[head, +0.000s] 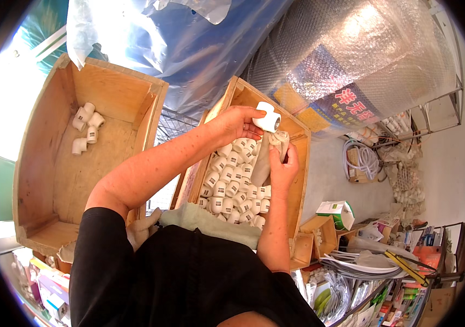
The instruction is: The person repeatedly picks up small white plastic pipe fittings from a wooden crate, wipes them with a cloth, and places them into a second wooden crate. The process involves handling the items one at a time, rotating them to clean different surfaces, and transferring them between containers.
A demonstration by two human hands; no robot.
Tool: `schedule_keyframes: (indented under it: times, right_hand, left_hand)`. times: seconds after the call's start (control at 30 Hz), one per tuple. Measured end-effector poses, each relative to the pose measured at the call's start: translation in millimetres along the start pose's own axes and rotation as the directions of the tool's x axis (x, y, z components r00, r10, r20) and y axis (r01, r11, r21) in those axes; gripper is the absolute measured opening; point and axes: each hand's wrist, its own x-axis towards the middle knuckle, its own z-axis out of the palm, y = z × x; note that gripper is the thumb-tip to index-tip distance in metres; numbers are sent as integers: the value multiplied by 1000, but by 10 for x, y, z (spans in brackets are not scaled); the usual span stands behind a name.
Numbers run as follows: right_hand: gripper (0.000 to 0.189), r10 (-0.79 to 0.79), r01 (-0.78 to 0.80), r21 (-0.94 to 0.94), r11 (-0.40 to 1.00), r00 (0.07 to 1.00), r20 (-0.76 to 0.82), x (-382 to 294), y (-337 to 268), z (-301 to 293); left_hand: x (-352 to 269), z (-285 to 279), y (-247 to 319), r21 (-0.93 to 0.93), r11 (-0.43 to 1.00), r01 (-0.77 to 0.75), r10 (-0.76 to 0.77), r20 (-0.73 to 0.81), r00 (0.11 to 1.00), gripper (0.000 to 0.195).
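My left hand (238, 122) grips a white plastic female-threaded elbow fitting (266, 118) by its upper end. A metal insert shows in the fitting's lower right opening. My right hand (284, 163) pinches a greyish-beige cloth (261, 161), whose bunched top is just below the fitting; whether they touch I cannot tell. Both hands are over a wooden box (299, 175) that holds many white elbow fittings (232, 189) with small dark labels. To the left, a second wooden box (93, 169) has several white elbow fittings (86, 124) near its far left corner.
Blue plastic-wrapped goods (208, 53) and a bubble-wrapped bundle (338, 53) stand behind the boxes. A pale green cloth (212, 222) lies along the near box edge. At right are a coiled hose (365, 159), small wooden bins (324, 235) and crowded shelves (404, 282).
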Motion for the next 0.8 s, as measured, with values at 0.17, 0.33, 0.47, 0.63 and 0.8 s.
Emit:
schedule_keyframes:
  times: [0.17, 0.33, 0.47, 0.63, 0.8]
  right_hand:
    - [26, 88, -80, 156, 985, 995, -44, 34, 107, -22]
    - [30, 79, -66, 159, 985, 994, -72, 43, 65, -54]
    - [31, -62, 61, -21, 998, 996, -58, 38, -58, -71]
    - [30, -199, 193, -122, 974, 979, -35, 33, -102, -59]
    - [28, -130, 131, -9, 991, 991, 33, -3, -44, 0]
  left_hand:
    - [-30, 24, 6, 140, 990, 7, -15, 57, 998, 30]
    - [-36, 57, -27, 353, 935, -37, 26, 35, 999, 30]
    - [-41, 89, -34, 557, 827, -78, 130, -54, 990, 34]
    - [5, 61, -157, 793, 546, -269, 436, 5, 900, 37]
    - [37, 36, -206, 851, 395, -346, 568, 70, 820, 37]
